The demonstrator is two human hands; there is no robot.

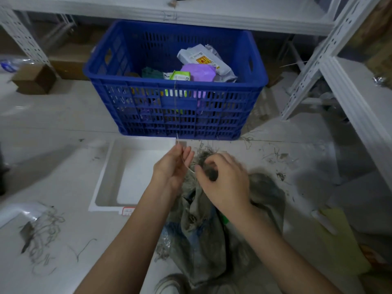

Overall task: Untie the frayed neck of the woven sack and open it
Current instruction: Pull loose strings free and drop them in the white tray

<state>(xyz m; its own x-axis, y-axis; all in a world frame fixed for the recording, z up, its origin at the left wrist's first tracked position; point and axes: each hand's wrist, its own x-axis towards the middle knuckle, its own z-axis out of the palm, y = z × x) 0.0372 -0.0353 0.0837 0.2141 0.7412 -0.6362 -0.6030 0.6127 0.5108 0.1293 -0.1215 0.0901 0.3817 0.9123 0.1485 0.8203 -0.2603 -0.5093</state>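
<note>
A dirty grey-green woven sack (203, 236) stands on the floor between my arms, its frayed neck (204, 155) bunched at the top. My right hand (224, 179) is closed around that bunched neck. My left hand (172, 168) pinches a thin pale strand (177, 137) that runs from the neck up past my fingertips. Loose fibres stick out around the neck. The sack's contents are hidden.
A blue plastic crate (176, 115) with packages stands just beyond the sack. A white foam tray (110, 177) lies to the left. Pulled threads (42, 234) litter the floor at left. White metal shelving (347, 88) stands at right, a cardboard box (35, 79) at far left.
</note>
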